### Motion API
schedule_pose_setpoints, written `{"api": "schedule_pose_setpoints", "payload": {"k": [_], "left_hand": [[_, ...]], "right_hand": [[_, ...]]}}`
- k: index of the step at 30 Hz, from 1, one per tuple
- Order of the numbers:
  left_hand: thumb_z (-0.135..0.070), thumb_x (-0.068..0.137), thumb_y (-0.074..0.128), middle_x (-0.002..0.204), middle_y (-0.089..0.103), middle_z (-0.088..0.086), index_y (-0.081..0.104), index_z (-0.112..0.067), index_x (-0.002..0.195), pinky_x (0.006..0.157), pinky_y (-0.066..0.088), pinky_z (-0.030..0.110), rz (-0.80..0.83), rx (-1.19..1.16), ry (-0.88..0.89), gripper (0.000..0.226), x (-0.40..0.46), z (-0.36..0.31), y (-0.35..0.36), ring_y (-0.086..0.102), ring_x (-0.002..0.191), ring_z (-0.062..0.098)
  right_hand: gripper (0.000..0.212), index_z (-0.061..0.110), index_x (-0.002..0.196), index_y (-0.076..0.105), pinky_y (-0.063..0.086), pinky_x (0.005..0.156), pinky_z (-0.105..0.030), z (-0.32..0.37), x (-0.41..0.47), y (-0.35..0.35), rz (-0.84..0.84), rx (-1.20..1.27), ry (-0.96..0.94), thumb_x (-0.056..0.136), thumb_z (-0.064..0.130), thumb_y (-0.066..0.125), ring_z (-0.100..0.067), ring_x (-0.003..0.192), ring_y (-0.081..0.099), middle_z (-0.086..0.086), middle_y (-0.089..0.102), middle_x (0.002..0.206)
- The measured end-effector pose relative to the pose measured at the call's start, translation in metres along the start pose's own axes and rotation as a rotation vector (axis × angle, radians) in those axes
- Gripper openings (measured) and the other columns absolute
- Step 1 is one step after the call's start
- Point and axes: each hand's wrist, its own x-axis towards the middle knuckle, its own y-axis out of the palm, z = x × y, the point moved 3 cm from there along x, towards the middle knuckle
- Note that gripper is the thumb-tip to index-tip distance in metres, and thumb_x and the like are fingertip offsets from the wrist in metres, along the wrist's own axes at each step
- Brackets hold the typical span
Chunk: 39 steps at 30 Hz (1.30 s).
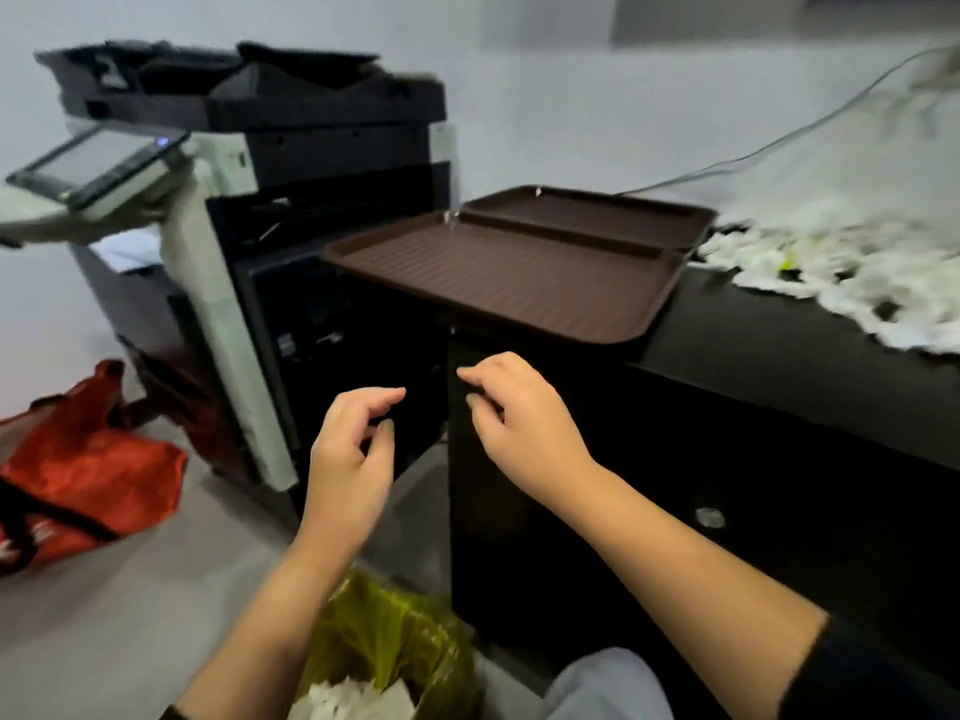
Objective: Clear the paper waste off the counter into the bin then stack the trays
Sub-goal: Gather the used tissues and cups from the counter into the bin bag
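Observation:
Two brown trays lie side by side on the left end of the black counter: the near tray juts over the counter's edge, the far tray sits behind it. A heap of white paper scraps covers the counter to the right. Below, a bin with a yellow-green liner holds white paper. My left hand and my right hand hover below the near tray's front edge, fingers loosely curled, holding nothing.
A large black and white photocopier stands left of the counter. A red bag lies on the floor at the left. A cable runs along the wall behind the counter. The cabinet front has a round knob.

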Motion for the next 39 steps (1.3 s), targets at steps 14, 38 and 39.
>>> {"api": "schedule_pose_setpoints", "payload": {"k": [14, 38, 39], "left_hand": [[0.000, 0.084, 0.054, 0.117, 0.052, 0.000, 0.058, -0.013, 0.121, 0.100, 0.034, 0.020, 0.488, -0.044, 0.330, 0.039, 0.094, -0.189, 0.248, 0.047, 0.116, 0.014], [-0.050, 0.087, 0.051, 0.124, 0.047, 0.001, 0.061, -0.031, 0.111, 0.101, 0.028, 0.038, 0.673, 0.366, 0.131, 0.033, 0.182, -0.161, 0.433, 0.036, 0.121, 0.028], [-0.050, 0.088, 0.050, 0.121, 0.049, 0.001, 0.063, -0.029, 0.107, 0.101, 0.030, 0.038, 0.663, 0.339, 0.115, 0.031, 0.181, -0.160, 0.431, 0.038, 0.119, 0.027]], "right_hand": [[0.034, 0.002, 0.118, 0.056, 0.034, 0.096, -0.028, -0.132, 0.000, -0.235, -0.261, -0.333, 0.389, 0.084, 0.003, 0.053, -0.028, 0.116, 0.046, -0.015, 0.052, 0.118], [0.038, 0.009, 0.111, 0.063, 0.039, 0.088, -0.032, -0.274, 0.044, -0.246, -0.041, -0.522, 0.513, 0.085, -0.008, 0.040, -0.029, 0.112, 0.042, -0.010, 0.052, 0.113], [0.038, 0.006, 0.110, 0.062, 0.039, 0.088, -0.031, -0.272, 0.043, -0.247, -0.034, -0.540, 0.520, 0.084, -0.010, 0.040, -0.029, 0.113, 0.042, -0.010, 0.052, 0.115]]}}
